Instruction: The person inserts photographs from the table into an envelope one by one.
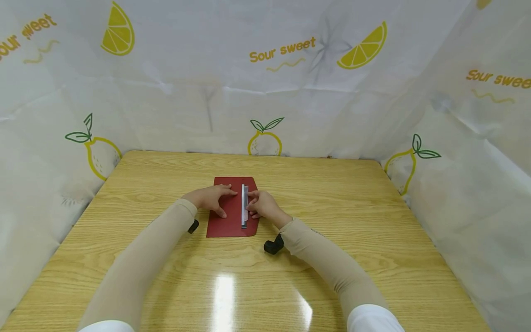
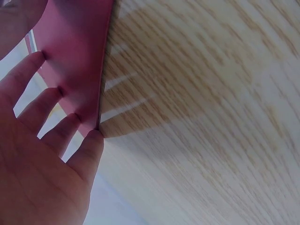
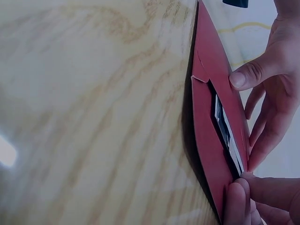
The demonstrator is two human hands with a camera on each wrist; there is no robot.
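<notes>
A flat red envelope-style folder (image 1: 226, 228) lies on the wooden table. White and grey papers (image 1: 243, 203) show as a narrow strip in its opening, near the right side; the right wrist view shows their edges (image 3: 224, 124) between the folder's red layers. My left hand (image 1: 211, 198) rests spread over the folder's left part, fingertips pressing on the red cover and thumb nearer me. At the opening, my right hand (image 1: 265, 205) pinches the papers' edge between thumb and fingers. Their pinched part is hidden by the fingertips.
The wooden table (image 1: 332, 193) extends around the folder on all sides. A white cloth (image 1: 186, 106) printed with lemons hangs behind and beside it. Black devices sit at the left wrist (image 1: 193, 226) and right wrist (image 1: 273, 246).
</notes>
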